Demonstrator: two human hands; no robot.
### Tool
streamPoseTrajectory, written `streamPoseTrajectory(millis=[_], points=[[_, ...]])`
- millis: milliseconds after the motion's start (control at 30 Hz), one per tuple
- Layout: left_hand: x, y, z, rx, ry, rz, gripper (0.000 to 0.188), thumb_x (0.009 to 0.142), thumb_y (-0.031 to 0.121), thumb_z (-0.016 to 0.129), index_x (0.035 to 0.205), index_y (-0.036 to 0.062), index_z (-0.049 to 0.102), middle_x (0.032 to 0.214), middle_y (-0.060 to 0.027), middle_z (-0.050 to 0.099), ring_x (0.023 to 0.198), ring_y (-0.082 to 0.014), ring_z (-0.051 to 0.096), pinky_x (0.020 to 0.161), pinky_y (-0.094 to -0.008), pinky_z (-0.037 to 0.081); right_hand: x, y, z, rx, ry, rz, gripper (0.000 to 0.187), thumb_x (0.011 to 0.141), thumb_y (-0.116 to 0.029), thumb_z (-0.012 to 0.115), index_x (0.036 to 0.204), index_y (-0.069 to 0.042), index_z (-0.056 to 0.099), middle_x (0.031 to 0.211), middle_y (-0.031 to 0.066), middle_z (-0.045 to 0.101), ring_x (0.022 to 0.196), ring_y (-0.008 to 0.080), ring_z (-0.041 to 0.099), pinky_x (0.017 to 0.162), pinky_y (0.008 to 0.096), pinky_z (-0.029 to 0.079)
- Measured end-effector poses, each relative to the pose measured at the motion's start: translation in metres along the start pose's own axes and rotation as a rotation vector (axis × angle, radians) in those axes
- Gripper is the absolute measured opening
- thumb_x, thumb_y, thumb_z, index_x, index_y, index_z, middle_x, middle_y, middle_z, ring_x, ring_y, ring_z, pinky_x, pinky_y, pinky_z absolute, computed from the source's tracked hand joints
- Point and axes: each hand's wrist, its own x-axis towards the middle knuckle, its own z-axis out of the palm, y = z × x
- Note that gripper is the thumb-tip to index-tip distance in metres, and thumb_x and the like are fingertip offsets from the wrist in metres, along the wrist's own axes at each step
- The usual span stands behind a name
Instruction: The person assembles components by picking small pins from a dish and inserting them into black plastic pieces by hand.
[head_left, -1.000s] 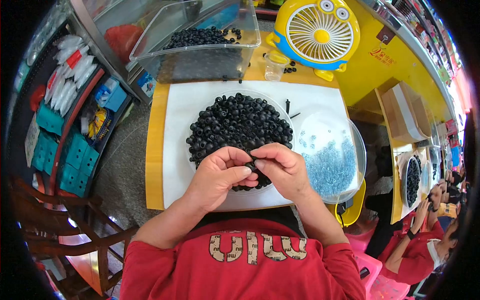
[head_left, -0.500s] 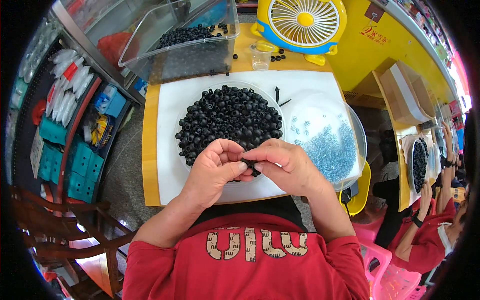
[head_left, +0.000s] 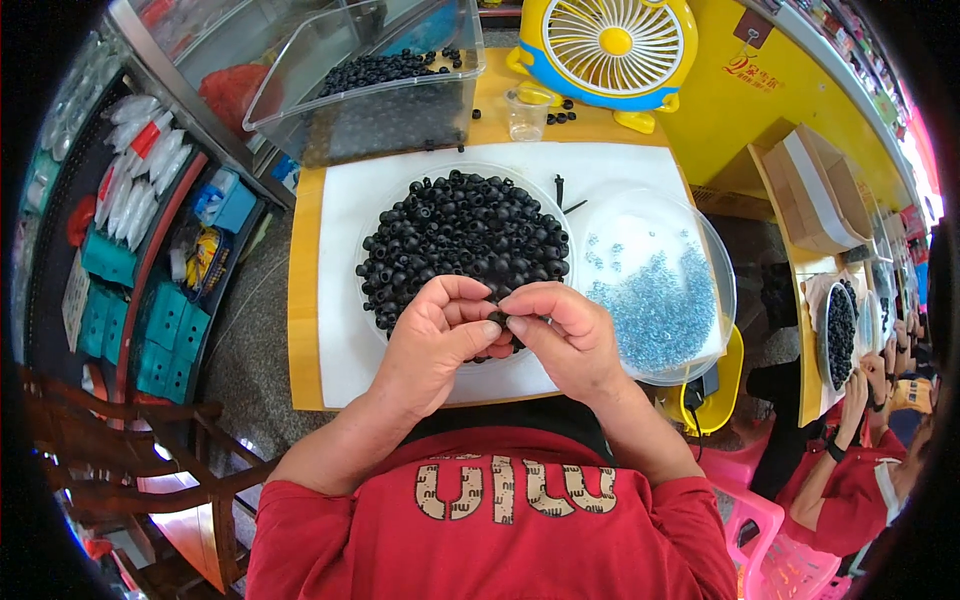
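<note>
Over the near edge of a round clear tray [head_left: 366, 215] heaped with black beads [head_left: 460, 235], my two hands meet. These beads are small, round plastic pieces with holes. Thumb and fingers of my left hand [head_left: 435, 335] pinch one small black bead [head_left: 498, 318]. My right hand [head_left: 565, 335] closes on the same bead from the other side, thumb tip against it. Fingertips cover most of it, so any smaller part there is hidden. Right of the heap, a second round clear tray [head_left: 728, 290] holds many tiny clear bluish pieces [head_left: 650, 315].
A clear bin [head_left: 390, 125] of black beads stands at the back left, beside a small clear cup [head_left: 527, 115] and a yellow fan [head_left: 610, 55]. Thin black pieces [head_left: 560, 190] lie on the white sheet. At far right, a co-worker's hands [head_left: 860, 390] are beside another bead tray [head_left: 828, 335].
My right hand has turned, with its wrist drawn inward and its index finger more bent. The bead stays pinched between both hands. The whole view has shifted slightly.
</note>
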Motion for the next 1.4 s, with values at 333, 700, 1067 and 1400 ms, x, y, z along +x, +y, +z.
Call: streamPoseTrajectory(millis=[333, 700, 1067, 1400], points=[[0.001, -0.003, 0.001, 0.056, 0.009, -0.023, 0.027, 0.075, -0.006, 0.053, 0.099, 0.0017, 0.043, 0.086, -0.0089, 0.054, 0.076, -0.0156, 0.057, 0.069, -0.029, 0.051, 0.004, -0.003, -0.007, -0.155, -0.078, -0.042, 0.017, 0.074, 0.007, 0.056, 0.089, -0.001, 0.058, 0.086, 0.0063, 0.057, 0.077, 0.0134, 0.055, 0.067, 0.0228, 0.045], [0.002, 0.0, 0.005, 0.039, 0.01, -0.043, 0.028, 0.075, -0.006, 0.053, 0.1, 0.0012, 0.042, 0.086, -0.0099, 0.054, 0.074, -0.017, 0.058, 0.068, -0.0294, 0.051, 0.003, 0.004, -0.011, -0.087, -0.021, -0.098, 0.018, 0.072, 0.008, 0.057, 0.086, -0.002, 0.061, 0.084, 0.0077, 0.06, 0.077, 0.0155, 0.057, 0.066, 0.0233, 0.045], [0.003, 0.004, 0.008, 0.012, -0.001, -0.17, 0.03, 0.074, -0.006, 0.053, 0.1, 0.0014, 0.042, 0.089, -0.0119, 0.056, 0.073, -0.0195, 0.059, 0.068, -0.0305, 0.051, 0.017, -0.001, -0.03, -0.26, -0.216, -0.341, 0.021, 0.068, 0.002, 0.058, 0.087, -0.007, 0.06, 0.079, 0.0077, 0.059, 0.074, 0.0238, 0.056, 0.064, 0.0308, 0.046], [0.002, -0.003, 0.012, -0.1, 0.028, -0.114, 0.029, 0.075, -0.004, 0.054, 0.101, 0.0034, 0.043, 0.089, -0.0096, 0.056, 0.082, -0.0178, 0.057, 0.076, -0.0339, 0.049, 0.003, 0.01, -0.02, -0.067, -0.07, -0.193, 0.027, 0.067, 0.0, 0.063, 0.093, -0.005, 0.057, 0.089, 0.0071, 0.06, 0.076, 0.019, 0.057, 0.067, 0.0272, 0.046]])
